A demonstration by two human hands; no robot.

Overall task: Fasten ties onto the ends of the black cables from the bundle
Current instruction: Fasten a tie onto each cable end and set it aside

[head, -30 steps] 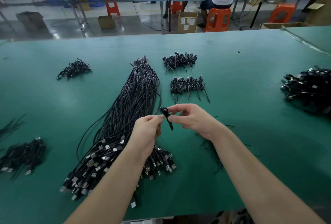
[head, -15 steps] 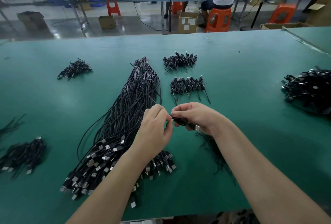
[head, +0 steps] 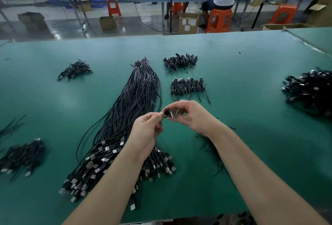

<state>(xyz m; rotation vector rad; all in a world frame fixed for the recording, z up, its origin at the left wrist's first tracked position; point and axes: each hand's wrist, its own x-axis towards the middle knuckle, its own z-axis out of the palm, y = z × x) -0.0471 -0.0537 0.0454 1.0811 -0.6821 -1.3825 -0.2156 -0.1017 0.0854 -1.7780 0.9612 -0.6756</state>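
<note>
A long bundle of black cables (head: 129, 109) lies on the green table (head: 242, 84), its USB plugs fanned out toward the near edge. Above the bundle's right side, my left hand (head: 147, 131) and my right hand (head: 190, 115) meet around one small coiled black cable (head: 168, 113). My right hand grips the coil with its metal plug showing. My left hand pinches a thin black tie end at the coil's left side. A heap of loose black ties (head: 212, 151) lies under my right forearm.
Tied cable coils lie in two rows at the back centre (head: 180, 61) (head: 188, 86), a small pile at back left (head: 74, 70), and larger piles at near left (head: 21, 156) and far right (head: 310, 90). A person sits at a blue bench beyond the table.
Both hands have kept working the same coil at mid-table. The tie end that hung down from the coil is now pulled out to the left by my left hand.
</note>
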